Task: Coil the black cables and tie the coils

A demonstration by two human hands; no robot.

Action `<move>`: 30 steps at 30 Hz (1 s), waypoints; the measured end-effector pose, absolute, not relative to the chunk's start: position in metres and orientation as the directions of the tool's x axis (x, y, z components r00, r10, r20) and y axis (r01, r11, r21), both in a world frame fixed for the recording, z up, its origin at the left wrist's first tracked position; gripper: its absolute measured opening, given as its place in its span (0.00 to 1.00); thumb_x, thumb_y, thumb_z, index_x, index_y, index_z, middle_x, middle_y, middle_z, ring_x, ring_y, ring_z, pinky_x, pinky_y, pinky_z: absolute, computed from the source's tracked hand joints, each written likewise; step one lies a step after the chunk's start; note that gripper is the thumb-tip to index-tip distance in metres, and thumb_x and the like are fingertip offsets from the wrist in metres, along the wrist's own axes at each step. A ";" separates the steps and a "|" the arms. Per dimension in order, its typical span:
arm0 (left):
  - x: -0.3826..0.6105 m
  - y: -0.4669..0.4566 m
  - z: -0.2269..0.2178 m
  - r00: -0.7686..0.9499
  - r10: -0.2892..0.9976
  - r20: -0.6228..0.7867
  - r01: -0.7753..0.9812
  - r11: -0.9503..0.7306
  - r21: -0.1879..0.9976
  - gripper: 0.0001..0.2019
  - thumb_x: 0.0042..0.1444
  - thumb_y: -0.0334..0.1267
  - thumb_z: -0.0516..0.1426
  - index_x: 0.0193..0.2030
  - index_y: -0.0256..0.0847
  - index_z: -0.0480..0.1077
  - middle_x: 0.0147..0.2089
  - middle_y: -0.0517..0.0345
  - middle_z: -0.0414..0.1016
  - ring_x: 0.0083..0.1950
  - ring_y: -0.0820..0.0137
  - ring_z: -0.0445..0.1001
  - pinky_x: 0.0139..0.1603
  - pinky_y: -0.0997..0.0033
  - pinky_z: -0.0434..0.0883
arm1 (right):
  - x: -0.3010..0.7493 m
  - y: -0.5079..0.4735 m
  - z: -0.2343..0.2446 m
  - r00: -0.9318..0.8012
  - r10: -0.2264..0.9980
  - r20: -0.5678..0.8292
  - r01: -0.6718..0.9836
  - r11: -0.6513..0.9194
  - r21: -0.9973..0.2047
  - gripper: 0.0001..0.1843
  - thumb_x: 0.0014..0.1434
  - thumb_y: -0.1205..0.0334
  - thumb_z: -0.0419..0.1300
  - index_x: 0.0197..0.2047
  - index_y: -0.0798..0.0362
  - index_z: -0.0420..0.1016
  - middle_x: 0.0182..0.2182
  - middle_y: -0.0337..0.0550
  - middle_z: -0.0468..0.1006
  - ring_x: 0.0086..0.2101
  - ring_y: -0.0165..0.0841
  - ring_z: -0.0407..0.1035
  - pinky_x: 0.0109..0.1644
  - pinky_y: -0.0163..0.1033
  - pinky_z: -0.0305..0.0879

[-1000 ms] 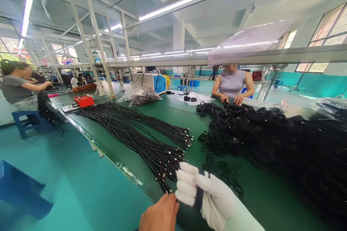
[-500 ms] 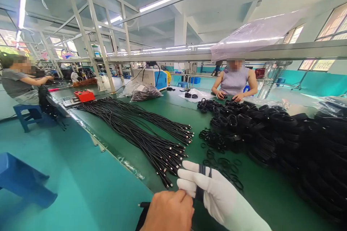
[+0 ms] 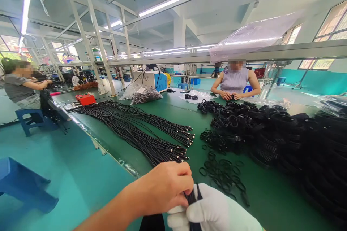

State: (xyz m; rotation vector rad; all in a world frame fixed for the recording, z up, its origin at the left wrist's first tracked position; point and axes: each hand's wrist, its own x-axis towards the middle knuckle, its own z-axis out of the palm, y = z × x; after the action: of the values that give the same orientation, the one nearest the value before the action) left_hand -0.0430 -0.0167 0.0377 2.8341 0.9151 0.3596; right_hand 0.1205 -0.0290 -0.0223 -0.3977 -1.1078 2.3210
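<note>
**Black cord is sitting between a bare left hand and a gloved right one**

The bare left hand [image 3: 169, 186] is arching over from the left, its fingertips narrowed in a pinch on a bundle of black cord [image 3: 191, 197]. The white-gloved right hand [image 3: 217, 209] is gripping the same bundle from the right, its thumb pressing near it and its fingers folding round. The bundle is lying directly between the two hands, both touching it, its strands running roughly up and down the view, across the gloved fingers; the gloved hand is partly hiding its lower end.

Just beyond, black cables [image 3: 130, 126] are lying on the green counter [image 3: 176, 110], ahead of the hands and to their left. Their long axis is slanting from far left to near right, so their metal-tipped ends are pointing toward the hands. The left hand is sitting nearer to them, covering some tips from view. Loose black rings [image 3: 221, 175] are lying just past the right hand, with a large heap of black coils [image 3: 284, 140] rising farther right.

Farther out, a red box [image 3: 85, 99] is standing by the cables' far ends, and a clear bag [image 3: 145, 94] is resting near a blue-and-white machine [image 3: 151, 79]. Across the counter, a co-worker [image 3: 235, 81] is sitting behind the heap
</note>
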 end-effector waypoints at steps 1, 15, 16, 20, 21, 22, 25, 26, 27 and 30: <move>-0.043 -0.015 0.037 0.789 0.592 0.164 0.545 -0.798 0.258 0.08 0.47 0.29 0.65 0.31 0.40 0.68 0.37 0.63 0.70 0.33 0.76 0.68 0.32 0.80 0.64 | 0.120 -0.031 -0.020 -0.812 0.579 -0.077 -0.323 -0.556 -0.766 0.15 0.39 0.67 0.64 0.33 0.63 0.74 0.25 0.42 0.68 0.26 0.27 0.63 0.33 0.34 0.57; -0.042 -0.011 0.038 0.795 0.583 0.169 0.556 -0.811 0.181 0.08 0.56 0.27 0.54 0.30 0.40 0.72 0.32 0.61 0.70 0.29 0.75 0.66 0.29 0.79 0.63 | 0.122 -0.026 -0.029 -0.881 0.471 -0.036 -0.364 -0.726 -0.584 0.13 0.41 0.67 0.66 0.28 0.62 0.67 0.20 0.35 0.61 0.23 0.23 0.56 0.30 0.30 0.51; -0.041 -0.008 0.043 0.786 0.609 0.103 0.563 -0.776 0.284 0.06 0.55 0.27 0.56 0.29 0.40 0.72 0.31 0.63 0.70 0.29 0.76 0.67 0.29 0.80 0.63 | 0.123 -0.027 -0.030 -0.902 0.429 -0.045 -0.338 -0.767 -0.545 0.14 0.40 0.66 0.67 0.28 0.61 0.66 0.19 0.33 0.58 0.22 0.21 0.53 0.30 0.29 0.50; -0.043 0.002 0.040 0.710 0.689 -0.144 0.489 -0.336 0.805 0.03 0.48 0.28 0.60 0.28 0.39 0.71 0.24 0.67 0.68 0.26 0.77 0.67 0.25 0.82 0.62 | 0.129 -0.030 -0.032 -0.917 0.386 -0.096 -0.282 -0.801 -0.529 0.17 0.41 0.60 0.70 0.26 0.57 0.66 0.19 0.31 0.59 0.23 0.23 0.56 0.33 0.32 0.54; -0.044 0.002 0.033 0.680 0.711 -0.179 0.436 -0.196 0.878 0.03 0.47 0.29 0.60 0.29 0.38 0.70 0.23 0.68 0.67 0.24 0.77 0.65 0.23 0.82 0.60 | 0.131 -0.030 -0.032 -0.913 0.395 -0.098 -0.271 -0.770 -0.577 0.16 0.41 0.58 0.70 0.26 0.56 0.67 0.19 0.32 0.61 0.25 0.25 0.60 0.36 0.34 0.56; -0.044 0.001 0.024 0.645 0.739 -0.195 0.381 -0.090 0.920 0.04 0.47 0.29 0.60 0.30 0.38 0.69 0.22 0.68 0.65 0.23 0.78 0.63 0.22 0.82 0.59 | 0.132 -0.029 -0.033 -0.907 0.410 -0.099 -0.261 -0.728 -0.634 0.16 0.43 0.56 0.69 0.28 0.57 0.68 0.20 0.34 0.64 0.28 0.29 0.64 0.39 0.38 0.58; -0.041 -0.011 -0.004 0.540 0.831 -0.130 0.208 0.017 0.978 0.04 0.49 0.31 0.56 0.33 0.38 0.65 0.23 0.70 0.60 0.23 0.79 0.56 0.23 0.82 0.56 | 0.135 -0.024 -0.035 -0.889 0.445 -0.106 -0.224 -0.625 -0.748 0.17 0.51 0.53 0.65 0.36 0.58 0.72 0.27 0.40 0.72 0.36 0.36 0.69 0.45 0.45 0.63; -0.039 -0.015 -0.011 0.514 0.853 -0.090 0.160 0.008 0.987 0.04 0.51 0.32 0.55 0.35 0.38 0.65 0.24 0.70 0.58 0.24 0.79 0.55 0.23 0.82 0.55 | 0.136 -0.022 -0.035 -0.885 0.452 -0.111 -0.214 -0.609 -0.764 0.17 0.55 0.53 0.62 0.40 0.58 0.71 0.32 0.43 0.74 0.38 0.36 0.70 0.45 0.46 0.64; -0.036 -0.020 -0.016 0.493 0.868 -0.055 0.123 -0.006 0.992 0.05 0.52 0.33 0.53 0.37 0.38 0.64 0.25 0.69 0.58 0.25 0.79 0.54 0.24 0.81 0.54 | 0.138 -0.020 -0.034 -0.881 0.459 -0.117 -0.207 -0.595 -0.777 0.16 0.58 0.53 0.59 0.43 0.58 0.71 0.37 0.44 0.74 0.39 0.35 0.70 0.45 0.46 0.66; -0.027 -0.030 -0.024 0.441 0.897 0.017 0.062 -0.050 0.997 0.07 0.53 0.33 0.52 0.40 0.38 0.65 0.29 0.66 0.59 0.28 0.77 0.57 0.28 0.80 0.57 | 0.144 -0.014 -0.030 -0.874 0.466 -0.140 -0.160 -0.547 -0.822 0.17 0.61 0.56 0.55 0.51 0.55 0.67 0.48 0.46 0.71 0.43 0.36 0.69 0.45 0.47 0.69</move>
State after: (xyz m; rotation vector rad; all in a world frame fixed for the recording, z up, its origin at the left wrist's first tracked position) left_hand -0.0274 -0.0304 -0.0240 1.4683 0.8976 0.8540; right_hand 0.1439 -0.0137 -0.0304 -0.4910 -1.2418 2.4343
